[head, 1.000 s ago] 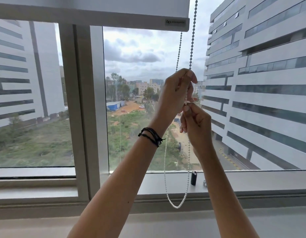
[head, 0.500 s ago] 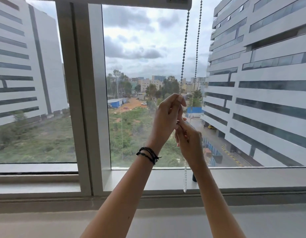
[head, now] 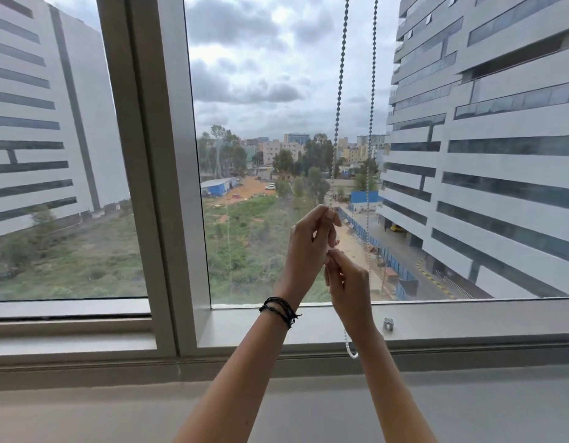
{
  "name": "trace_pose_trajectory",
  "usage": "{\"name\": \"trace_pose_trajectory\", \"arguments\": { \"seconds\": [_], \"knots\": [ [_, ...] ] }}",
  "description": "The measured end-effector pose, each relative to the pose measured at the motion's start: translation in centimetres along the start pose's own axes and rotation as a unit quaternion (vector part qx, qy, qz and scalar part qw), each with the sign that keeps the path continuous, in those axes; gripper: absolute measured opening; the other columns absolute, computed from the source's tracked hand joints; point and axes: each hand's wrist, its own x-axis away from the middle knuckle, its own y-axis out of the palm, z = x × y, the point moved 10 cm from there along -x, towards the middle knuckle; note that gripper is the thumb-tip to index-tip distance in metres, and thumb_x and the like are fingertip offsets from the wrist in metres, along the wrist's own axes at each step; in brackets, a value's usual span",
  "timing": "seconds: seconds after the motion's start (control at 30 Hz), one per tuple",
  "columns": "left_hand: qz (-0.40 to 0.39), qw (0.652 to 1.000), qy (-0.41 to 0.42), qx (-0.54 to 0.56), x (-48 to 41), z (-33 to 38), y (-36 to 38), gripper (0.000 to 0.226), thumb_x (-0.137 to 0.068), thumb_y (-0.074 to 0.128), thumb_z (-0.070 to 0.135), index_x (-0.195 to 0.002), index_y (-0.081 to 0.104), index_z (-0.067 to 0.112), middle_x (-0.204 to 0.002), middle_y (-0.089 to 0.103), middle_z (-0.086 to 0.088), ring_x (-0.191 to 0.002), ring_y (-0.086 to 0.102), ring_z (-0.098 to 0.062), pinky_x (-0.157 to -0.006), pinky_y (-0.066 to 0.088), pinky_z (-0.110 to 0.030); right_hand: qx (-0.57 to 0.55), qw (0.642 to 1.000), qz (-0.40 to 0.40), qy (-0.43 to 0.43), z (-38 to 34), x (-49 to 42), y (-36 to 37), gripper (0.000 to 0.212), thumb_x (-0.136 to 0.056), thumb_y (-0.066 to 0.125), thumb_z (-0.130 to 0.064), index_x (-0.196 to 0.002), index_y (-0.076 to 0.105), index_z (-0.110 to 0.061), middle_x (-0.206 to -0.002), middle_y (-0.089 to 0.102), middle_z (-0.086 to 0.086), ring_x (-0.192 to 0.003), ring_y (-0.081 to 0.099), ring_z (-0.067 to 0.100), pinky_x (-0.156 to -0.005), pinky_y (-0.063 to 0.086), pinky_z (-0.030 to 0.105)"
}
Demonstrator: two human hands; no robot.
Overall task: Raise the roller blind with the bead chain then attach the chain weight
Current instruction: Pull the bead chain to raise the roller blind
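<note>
- The right hand (head: pixel 347 282) is seen lowest and nearest, fingers curled in and pinched on the left strand of the chain (head: pixel 340 91); the strand is lost behind its palm.
- The left hand (head: pixel 312 241) sits just above and left of it, thumb and forefinger closed on the same strand, the other fingers half curled. A dark band (head: pixel 281 310) is worn on that wrist.
- The chain's long axis runs straight up and down. Both strands rise out of the top edge of view; the right strand hangs free just right of the hands, untouched.
- The bottom of the loop (head: pixel 351 350) is seen below the right wrist, in front of the sill's front edge.
- No blind is seen at the top of the view, so it is judged raised, or nearly so.
- A small pale clip-like piece (head: pixel 388 324) stands on the sill (head: pixel 468 321), just right of the right forearm and near the sill's front edge. It may be part of the weight; this cannot be told for certain.
- That piece lies down and to the right of the hands, and the right hand is nearer. A short drop to the sill is judged to be called for, with only the free strand between.
- Beyond the glass, buildings (head: pixel 484 155) and open ground are seen, well apart from the work.
</note>
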Motion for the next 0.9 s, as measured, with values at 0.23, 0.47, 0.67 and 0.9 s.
{"name": "trace_pose_trajectory", "arguments": {
  "seconds": [0.23, 0.47, 0.67, 0.9],
  "knots": [
    [-0.012, 0.999, -0.03, -0.03, 2.5, -3.1, 0.4, 0.033, -0.099, 0.041, 0.013, -0.071, 0.052, 0.027, -0.052, 0.046, 0.01, -0.049, 0.043, -0.013, -0.044, 0.04, -0.046, 0.025, 0.999, -0.02, 0.023, 2.2, 2.8, 0.6, 0.022, -0.086, 0.046, 0.005, -0.072, 0.055, -0.01, -0.055, 0.043, -0.019, -0.048, 0.042, 0.007, -0.049, 0.031, 0.012],
    [-0.026, 0.995, -0.09, -0.034, 6.1, -6.8, 1.0, 0.031, -0.098, 0.042, 0.011, -0.072, 0.053, 0.022, -0.055, 0.048, 0.005, -0.051, 0.043, -0.012, -0.047, 0.035, -0.033, 0.025, 0.992, -0.073, 0.1, 5.7, 6.8, 1.9, 0.021, -0.09, 0.046, 0.0, -0.074, 0.056, -0.01, -0.05, 0.039, -0.021, -0.046, 0.038, -0.004, -0.051, 0.03, 0.019],
    [-0.032, 0.994, -0.092, -0.052, 7.3, -7.2, 0.9, 0.031, -0.098, 0.042, 0.008, -0.072, 0.052, 0.021, -0.059, 0.051, -0.004, -0.052, 0.046, -0.012, -0.053, 0.039, -0.027, -0.04, 0.968, -0.164, 0.186, 7.1, 8.1, 2.8, 0.042, -0.092, 0.044, 0.001, -0.07, 0.056, -0.032, -0.051, 0.055, -0.006, -0.045, 0.049, 0.005, -0.049, 0.042, 0.022],
    [-0.037, 0.995, -0.07, -0.053, 5.9, -7.0, -0.4, 0.028, -0.097, 0.043, 0.006, -0.074, 0.054, 0.018, -0.057, 0.052, 0.002, -0.052, 0.049, -0.008, -0.058, 0.041, -0.022, -0.091, 0.969, -0.069, 0.221, 6.1, 2.6, 0.2, 0.029, -0.1, 0.03, -0.017, -0.11, 0.056, -0.008, -0.086, 0.068, 0.011, -0.081, 0.066, 0.021, -0.072, 0.052, 0.031]
  ]
}}
